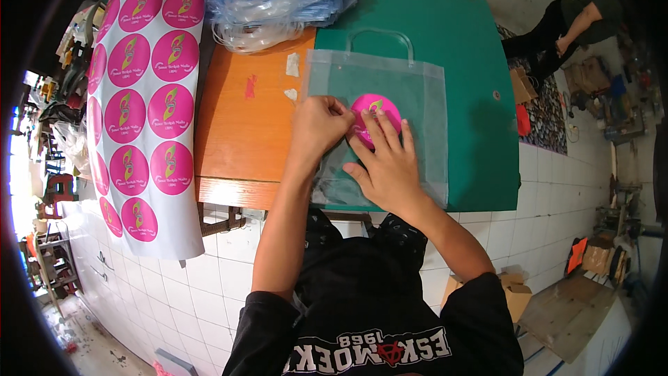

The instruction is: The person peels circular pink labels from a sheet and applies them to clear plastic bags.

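Sticker (387, 105), pink and round, lies on the clear bag (429, 139) by the green table's (480, 118) near edge; left hand (325, 124) narrow at its left rim, grip cannot be told; right hand (391, 167) spread wide, fingers across it.

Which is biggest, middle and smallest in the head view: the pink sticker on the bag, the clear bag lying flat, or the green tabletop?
1. Green tabletop
2. Clear bag
3. Pink sticker

Left hand (324, 125) curls rightward, fingers bent; slightly nearer, right hand (387, 166) spreads palm-down, thumb pointing left.
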A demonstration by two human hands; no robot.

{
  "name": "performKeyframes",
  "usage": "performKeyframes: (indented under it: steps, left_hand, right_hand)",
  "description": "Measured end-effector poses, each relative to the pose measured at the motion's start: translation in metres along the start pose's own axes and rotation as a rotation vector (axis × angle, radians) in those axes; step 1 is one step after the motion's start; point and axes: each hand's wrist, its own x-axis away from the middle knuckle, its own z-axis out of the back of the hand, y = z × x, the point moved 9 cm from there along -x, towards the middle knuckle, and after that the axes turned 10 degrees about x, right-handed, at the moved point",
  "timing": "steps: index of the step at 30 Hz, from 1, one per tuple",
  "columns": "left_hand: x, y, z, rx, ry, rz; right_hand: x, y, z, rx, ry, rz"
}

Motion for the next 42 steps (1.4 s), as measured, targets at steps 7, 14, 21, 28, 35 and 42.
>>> performKeyframes:
  steps: [7,14,21,28,35,42]
  left_hand:
    - [0.004,0.011,0.001,0.028,0.004,0.000]
    - [0.003,0.008,0.001,0.001,0.010,-0.004]
    - [0.004,0.011,0.001,-0.022,0.024,-0.018]
    - [0.005,0.014,0.005,-0.024,0.032,-0.048]
    - [0.005,0.015,0.004,-0.046,0.021,-0.050]
    - [0.005,0.014,0.002,-0.045,0.024,-0.046]
  right_hand:
    - [0.004,0.003,0.000,-0.014,0.001,0.002]
    - [-0.007,0.026,0.003,0.061,0.010,-0.020]
    - [-0.019,0.030,0.003,0.110,-0.024,0.032]
    - [-0.022,0.035,-0.005,0.069,-0.042,0.013]
    - [-0.037,0.043,-0.007,0.088,-0.009,-0.001]
    - [-0.040,0.047,-0.008,0.108,-0.014,0.001]
